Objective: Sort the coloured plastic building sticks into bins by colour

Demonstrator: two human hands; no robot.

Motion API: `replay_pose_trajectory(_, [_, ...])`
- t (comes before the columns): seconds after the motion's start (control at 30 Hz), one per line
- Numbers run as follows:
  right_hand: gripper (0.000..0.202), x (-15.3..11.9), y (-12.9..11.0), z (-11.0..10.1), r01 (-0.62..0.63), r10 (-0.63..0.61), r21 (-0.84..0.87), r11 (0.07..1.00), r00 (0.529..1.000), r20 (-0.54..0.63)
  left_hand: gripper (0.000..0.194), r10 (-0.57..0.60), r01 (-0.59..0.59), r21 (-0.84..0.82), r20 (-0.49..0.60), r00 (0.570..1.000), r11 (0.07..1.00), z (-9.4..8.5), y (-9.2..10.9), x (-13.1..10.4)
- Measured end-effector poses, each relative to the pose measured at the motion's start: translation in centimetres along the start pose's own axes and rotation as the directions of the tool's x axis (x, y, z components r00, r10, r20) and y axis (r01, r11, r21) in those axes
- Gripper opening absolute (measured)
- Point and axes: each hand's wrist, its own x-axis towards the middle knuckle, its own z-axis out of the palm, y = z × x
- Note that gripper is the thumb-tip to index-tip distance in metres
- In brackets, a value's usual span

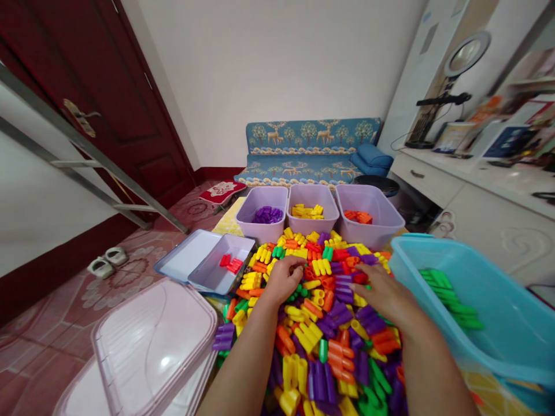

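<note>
A large heap of coloured plastic pieces [309, 335], in yellow, purple, orange, red and green, lies in front of me. My left hand [284, 280] rests on the heap's middle with fingers curled in; what they hold, if anything, is hidden. To the right, my right hand [381, 289] reaches over the pile, fingers apart, beside purple and red pieces. Behind the heap, three lilac bins hold purple pieces [267, 215], yellow pieces [307, 211] and orange pieces [358, 217]. Red pieces [232, 263] sit in a small grey-blue box [208, 271], green pieces [451, 297] in a turquoise tub [503, 289].
Stacked clear lids [156, 341] lie at the lower left. Beyond the bins stands a blue patterned sofa [312, 164]. A metal ladder [87, 147] leans at the left, and a white cabinet [489, 214] with a ring light [467, 55] is at the right.
</note>
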Motion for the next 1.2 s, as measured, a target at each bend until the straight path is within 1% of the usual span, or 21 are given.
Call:
replay_pose_trajectory(0.1, [0.052, 0.1, -1.9, 0.3, 0.000, -0.002, 0.093, 0.996, 1.000, 0.024, 0.032, 0.028, -0.028, 0.013, 0.015, 0.999, 1.000, 0.0, 0.0, 0.0])
replay_pose_trajectory(0.17, [0.055, 0.1, -3.1, 0.3, -0.002, 0.001, 0.148, 0.989, 1.000, 0.005, 0.033, 0.021, -0.021, -0.006, 0.019, 1.000, 1.000, -0.1, -0.2, 0.0])
replay_pose_trajectory(0.27, [0.059, 0.2, -4.5, 0.4, -0.016, 0.025, 0.245, 0.969, 0.999, -0.036, 0.037, -0.010, 0.011, -0.094, 0.017, 1.000, 0.996, -0.1, -0.4, -0.1])
replay_pose_trajectory(0.4, [0.064, 0.3, -5.4, 0.8, 0.005, 0.015, 0.410, 0.912, 0.999, -0.046, 0.044, -0.042, 0.047, -0.202, 0.026, 0.999, 0.978, -0.2, -0.3, -0.2])
replay_pose_trajectory(0.53, [0.065, 0.5, -6.2, 1.6, -0.039, 0.041, 0.615, 0.788, 0.999, 0.010, 0.045, -0.051, 0.066, -0.242, 0.067, 0.996, 0.968, -0.5, 0.3, -0.3])
replay_pose_trajectory(0.6, [0.063, 0.5, -6.8, 2.0, -0.031, 0.028, 0.709, 0.705, 0.999, 0.015, 0.041, -0.024, 0.046, -0.233, 0.097, 0.995, 0.971, -0.6, 0.5, -0.4])
replay_pose_trajectory(0.63, [0.061, 0.4, -7.1, 2.1, -0.020, 0.018, 0.750, 0.661, 1.000, 0.011, 0.043, -0.003, 0.027, -0.221, 0.106, 0.994, 0.975, -0.7, 0.6, -0.4])
replay_pose_trajectory(0.73, [0.062, -0.1, -8.2, 2.2, -0.018, -0.015, 0.848, 0.529, 0.999, 0.030, 0.064, 0.049, -0.030, -0.181, 0.099, 0.994, 0.983, -0.5, 0.2, -0.5])
replay_pose_trajectory(0.8, [0.065, -0.5, -8.8, 2.0, -0.032, -0.047, 0.883, 0.469, 0.997, 0.062, 0.070, 0.024, -0.013, -0.194, 0.057, 0.998, 0.981, -0.2, -0.2, -0.4])
replay_pose_trajectory(0.87, [0.066, -0.8, -9.1, 1.7, -0.030, -0.096, 0.899, 0.437, 0.992, 0.079, 0.064, -0.048, 0.044, -0.260, -0.011, 0.999, 0.965, 0.1, -0.7, -0.2])
replay_pose_trajectory(0.93, [0.064, -0.8, -9.2, 1.4, -0.018, -0.139, 0.919, 0.393, 0.987, 0.079, 0.046, -0.138, 0.098, -0.361, -0.087, 0.987, 0.928, 0.3, -1.1, 0.2])
replay_pose_trajectory(1.0, [0.060, -0.5, -9.1, 1.3, -0.025, -0.160, 0.940, 0.340, 0.984, 0.084, 0.027, -0.208, 0.126, -0.426, -0.153, 0.966, 0.896, 0.3, -1.4, 0.5])
replay_pose_trajectory(1.03, [0.057, -0.3, -8.9, 1.3, -0.029, -0.155, 0.940, 0.339, 0.984, 0.086, 0.020, -0.233, 0.132, -0.438, -0.188, 0.954, 0.890, 0.2, -1.6, 0.6])
replay_pose_trajectory(1.07, [0.054, -0.2, -8.6, 1.2, -0.028, -0.137, 0.927, 0.373, 0.987, 0.085, 0.016, -0.252, 0.134, -0.436, -0.223, 0.942, 0.890, 0.2, -1.7, 0.8])
replay_pose_trajectory(1.1, [0.049, 0.0, -8.2, 1.1, -0.019, -0.105, 0.893, 0.450, 0.992, 0.074, 0.014, -0.264, 0.135, -0.427, -0.257, 0.930, 0.894, 0.1, -1.8, 0.8])
replay_pose_trajectory(1.13, [0.044, 0.1, -7.8, 1.0, 0.001, -0.069, 0.826, 0.564, 0.997, 0.046, 0.014, -0.271, 0.135, -0.417, -0.286, 0.919, 0.899, 0.0, -1.9, 0.9])
replay_pose_trajectory(1.2, [0.037, 0.0, -6.8, 0.6, 0.028, -0.026, 0.661, 0.750, 1.000, -0.013, 0.013, -0.279, 0.136, -0.403, -0.321, 0.905, 0.905, -0.1, -1.9, 0.9])
